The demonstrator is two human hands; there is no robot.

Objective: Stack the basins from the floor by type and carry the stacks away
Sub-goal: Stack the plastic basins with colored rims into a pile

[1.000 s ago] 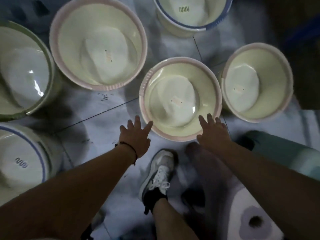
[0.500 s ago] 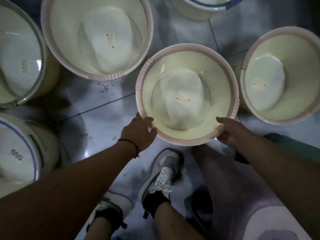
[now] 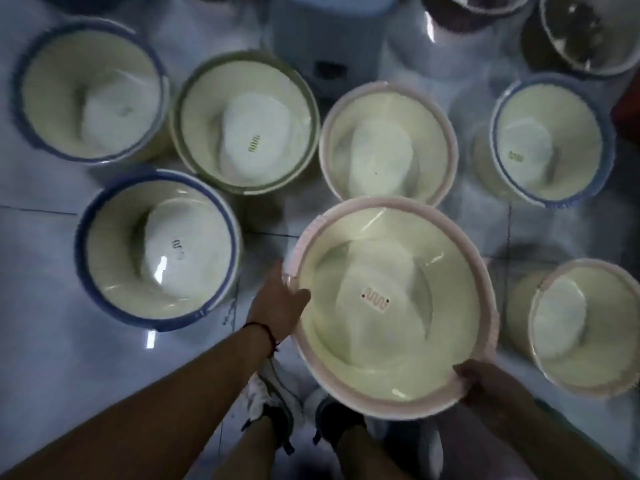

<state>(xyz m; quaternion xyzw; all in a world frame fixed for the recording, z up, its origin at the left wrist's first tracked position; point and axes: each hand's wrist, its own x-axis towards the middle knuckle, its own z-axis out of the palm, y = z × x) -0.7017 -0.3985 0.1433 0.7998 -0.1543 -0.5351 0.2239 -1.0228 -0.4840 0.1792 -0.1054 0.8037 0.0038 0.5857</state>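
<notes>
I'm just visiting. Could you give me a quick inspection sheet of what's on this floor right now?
Surface: pale tiled floor, glossy.
Job's things: held pink-rimmed basin; two more pink-rimmed, three blue-rimmed, one green-rimmed basin, all upright and empty.
Clutter: dark bowls at the top right, blurred.
Hands: left hand and right hand both grip the held basin's rim.
Cables: nothing seen.
Surroundings: grey container beyond the basins; the person's shoes below.

Both hands, left hand (image 3: 277,306) and right hand (image 3: 485,382), grip a round cream plastic basin with pink rim (image 3: 391,344) above similar basins on the pale tiled floor (image 3: 52,341).
</notes>
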